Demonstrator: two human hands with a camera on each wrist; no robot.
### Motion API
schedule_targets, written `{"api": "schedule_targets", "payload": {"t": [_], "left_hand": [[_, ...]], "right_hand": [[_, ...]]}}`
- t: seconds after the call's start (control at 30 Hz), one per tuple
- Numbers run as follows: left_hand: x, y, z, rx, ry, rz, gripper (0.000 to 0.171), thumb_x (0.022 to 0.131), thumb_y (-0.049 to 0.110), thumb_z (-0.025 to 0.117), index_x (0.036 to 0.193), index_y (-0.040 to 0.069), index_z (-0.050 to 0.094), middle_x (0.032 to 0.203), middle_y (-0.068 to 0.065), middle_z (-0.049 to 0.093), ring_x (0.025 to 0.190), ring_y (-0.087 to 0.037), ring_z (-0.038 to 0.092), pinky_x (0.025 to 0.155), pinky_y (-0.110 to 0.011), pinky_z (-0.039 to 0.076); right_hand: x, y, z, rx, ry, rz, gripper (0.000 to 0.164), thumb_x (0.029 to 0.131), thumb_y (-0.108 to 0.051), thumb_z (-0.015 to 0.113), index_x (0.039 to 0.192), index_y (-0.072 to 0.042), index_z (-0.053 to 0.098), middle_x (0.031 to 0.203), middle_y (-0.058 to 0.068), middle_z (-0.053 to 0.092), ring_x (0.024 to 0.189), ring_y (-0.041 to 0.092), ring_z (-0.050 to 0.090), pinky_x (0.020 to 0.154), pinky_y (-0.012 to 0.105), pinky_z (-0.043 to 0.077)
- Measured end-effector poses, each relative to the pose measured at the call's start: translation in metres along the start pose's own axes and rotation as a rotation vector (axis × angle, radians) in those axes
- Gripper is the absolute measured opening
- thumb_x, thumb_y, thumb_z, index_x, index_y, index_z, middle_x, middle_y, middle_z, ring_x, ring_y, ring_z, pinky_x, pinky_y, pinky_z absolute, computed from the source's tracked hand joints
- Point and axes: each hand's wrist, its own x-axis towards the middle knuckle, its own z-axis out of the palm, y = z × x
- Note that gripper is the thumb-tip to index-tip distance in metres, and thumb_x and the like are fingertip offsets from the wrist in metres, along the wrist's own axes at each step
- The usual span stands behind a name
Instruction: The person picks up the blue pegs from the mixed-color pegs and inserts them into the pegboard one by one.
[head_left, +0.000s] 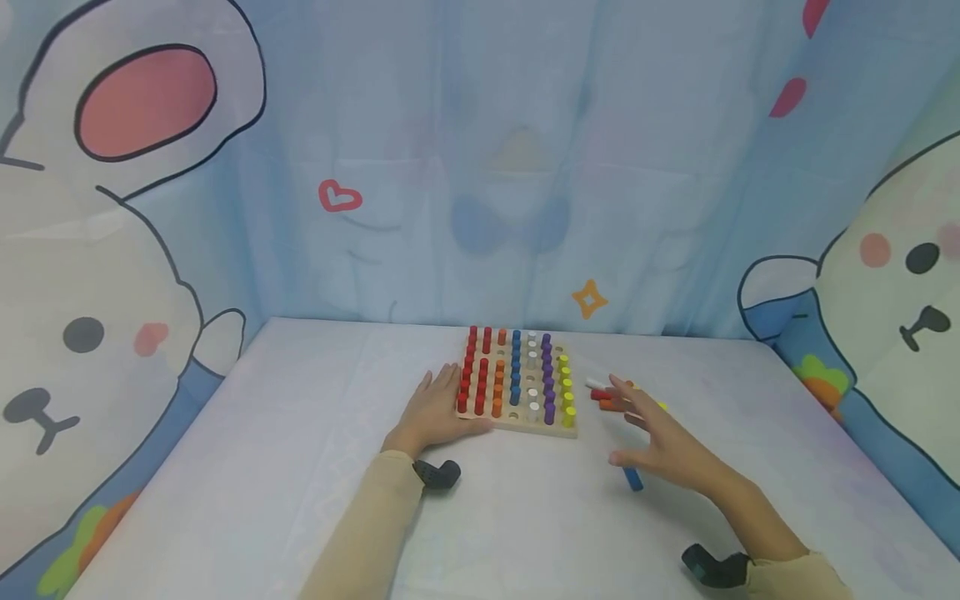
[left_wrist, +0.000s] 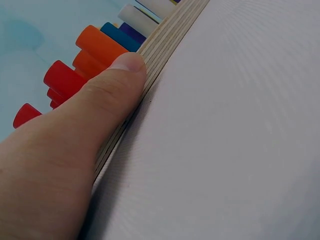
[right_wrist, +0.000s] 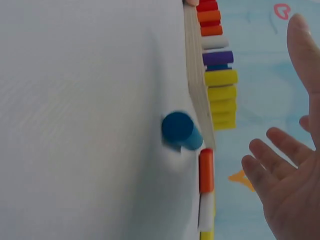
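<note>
A wooden pegboard (head_left: 525, 427) lies on the table with rows of red, orange, blue, white, purple and yellow pegs; several holes show bare between pegs. My left hand (head_left: 435, 412) rests at its near left corner, fingers extended along the left side. In the left wrist view the thumb (left_wrist: 110, 95) lies against the board's plywood edge. To the board's right, my right hand (head_left: 667, 446) hovers over the table with fingers spread and nothing in them. Beneath it lies a loose blue peg (head_left: 633, 479), which the right wrist view shows end-on.
Right of the board lie more loose pegs: a white peg (head_left: 595, 384), a red peg (head_left: 601, 395), an orange peg (head_left: 611, 406) and a yellow peg (head_left: 663, 407), partly behind the right hand. A printed blue curtain (head_left: 420, 250) hangs behind the white table (head_left: 525, 517).
</note>
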Motion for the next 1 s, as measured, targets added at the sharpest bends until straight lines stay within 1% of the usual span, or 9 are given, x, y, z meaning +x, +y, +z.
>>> {"api": "schedule_targets", "payload": {"t": [0.1, 0.17, 0.27, 0.4, 0.57, 0.67, 0.87, 1.0], "left_hand": [[-0.001, 0.000, -0.001, -0.010, -0.003, -0.009, 0.115, 0.072, 0.081, 0.052, 0.153, 0.007, 0.015, 0.160, -0.006, 0.017, 0.149, -0.019, 0.010, 0.122, -0.041, 0.005], [-0.002, -0.001, -0.001, -0.011, -0.005, -0.013, 0.115, 0.071, 0.081, 0.052, 0.153, 0.008, 0.015, 0.160, -0.006, 0.017, 0.149, -0.019, 0.010, 0.122, -0.041, 0.004], [-0.002, -0.002, -0.001, -0.012, -0.004, -0.014, 0.116, 0.071, 0.081, 0.053, 0.153, 0.008, 0.015, 0.160, -0.005, 0.017, 0.149, -0.019, 0.010, 0.122, -0.041, 0.005], [-0.001, -0.001, 0.000, -0.013, -0.004, -0.013, 0.116, 0.071, 0.081, 0.053, 0.153, 0.008, 0.015, 0.160, -0.005, 0.017, 0.149, -0.018, 0.010, 0.122, -0.040, 0.004], [0.000, -0.001, 0.001, -0.006, -0.008, -0.012, 0.117, 0.070, 0.082, 0.052, 0.153, 0.008, 0.014, 0.160, -0.004, 0.016, 0.149, -0.018, 0.009, 0.122, -0.040, 0.004], [0.000, -0.001, 0.001, -0.001, -0.010, -0.010, 0.117, 0.071, 0.082, 0.052, 0.153, 0.008, 0.013, 0.160, -0.004, 0.016, 0.149, -0.018, 0.009, 0.122, -0.039, 0.004], [0.001, -0.001, 0.001, -0.005, -0.011, -0.013, 0.117, 0.070, 0.082, 0.052, 0.153, 0.009, 0.013, 0.160, -0.004, 0.015, 0.149, -0.017, 0.009, 0.122, -0.039, 0.004], [0.001, -0.001, 0.001, -0.006, -0.012, -0.012, 0.118, 0.070, 0.082, 0.052, 0.153, 0.009, 0.013, 0.161, -0.004, 0.015, 0.149, -0.017, 0.008, 0.122, -0.039, 0.004]], "right_hand": [[-0.007, 0.009, -0.002, 0.024, -0.020, -0.031, 0.109, 0.074, -0.029, 0.081, 0.154, -0.026, 0.007, 0.152, 0.020, 0.029, 0.134, 0.044, 0.034, 0.101, 0.063, 0.037], [-0.011, 0.013, -0.004, 0.027, -0.044, -0.037, 0.112, 0.072, -0.031, 0.082, 0.154, -0.025, 0.006, 0.153, 0.019, 0.028, 0.136, 0.044, 0.030, 0.102, 0.065, 0.035], [-0.018, 0.019, -0.005, 0.028, -0.094, -0.012, 0.115, 0.069, -0.033, 0.084, 0.154, -0.022, 0.007, 0.155, 0.019, 0.023, 0.138, 0.045, 0.024, 0.102, 0.068, 0.031], [-0.024, 0.024, -0.005, 0.032, -0.156, 0.036, 0.113, 0.069, -0.034, 0.083, 0.154, -0.018, 0.010, 0.156, 0.021, 0.018, 0.138, 0.049, 0.020, 0.098, 0.074, 0.029], [-0.028, 0.033, -0.006, 0.042, -0.177, 0.027, 0.112, 0.069, -0.032, 0.084, 0.153, -0.018, 0.012, 0.156, 0.020, 0.021, 0.140, 0.048, 0.016, 0.095, 0.078, 0.026], [-0.029, 0.039, -0.005, 0.035, -0.179, 0.014, 0.112, 0.068, -0.033, 0.084, 0.154, -0.019, 0.013, 0.155, 0.019, 0.024, 0.140, 0.048, 0.016, 0.095, 0.079, 0.025], [-0.030, 0.046, -0.004, 0.017, -0.212, 0.066, 0.109, 0.066, -0.041, 0.084, 0.152, -0.020, 0.020, 0.156, 0.014, 0.025, 0.142, 0.045, 0.014, 0.102, 0.075, 0.020], [-0.030, 0.047, -0.005, -0.006, -0.240, 0.080, 0.107, 0.066, -0.044, 0.082, 0.151, -0.015, 0.023, 0.156, 0.015, 0.026, 0.142, 0.045, 0.016, 0.106, 0.070, 0.021]]}}
